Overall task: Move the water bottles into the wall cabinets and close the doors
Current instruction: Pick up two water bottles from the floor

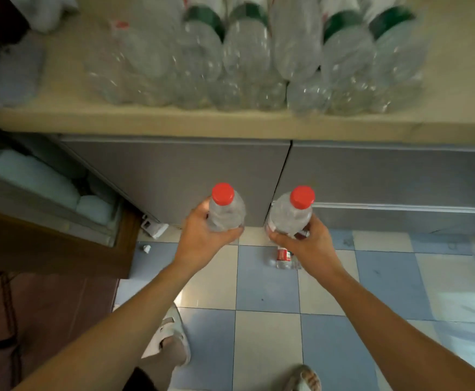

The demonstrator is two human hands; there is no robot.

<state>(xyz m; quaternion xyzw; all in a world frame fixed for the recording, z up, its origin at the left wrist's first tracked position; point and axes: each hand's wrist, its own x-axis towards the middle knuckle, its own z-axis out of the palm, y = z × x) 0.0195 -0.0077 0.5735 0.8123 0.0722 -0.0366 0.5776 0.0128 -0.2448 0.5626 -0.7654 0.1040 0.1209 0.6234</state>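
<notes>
At the bottom of the frame two feet in pale sandals stand on a blue-and-white checked tile floor [267,277], and bare forearms reach up from both lower corners toward the middle. Left of centre, the left hand [202,238] grasps a clear water bottle with a red cap [225,210], fingers curled round its body from below and thumb on the left side. Beside it, apart from the first, the right hand [306,244] holds a second red-capped bottle [292,213] the same way, fingers wrapped round the lower part near the label. Both bottles stand nearly upright, caps toward the camera. On the floor just below the right hand lies a small bottle [284,258] on its side. Behind the hands are grey base cabinet doors [174,170], closed. Above them, across the upper part of the frame, a beige countertop [230,125] carries a blurred pack of clear bottles with green labels [258,57].
</notes>
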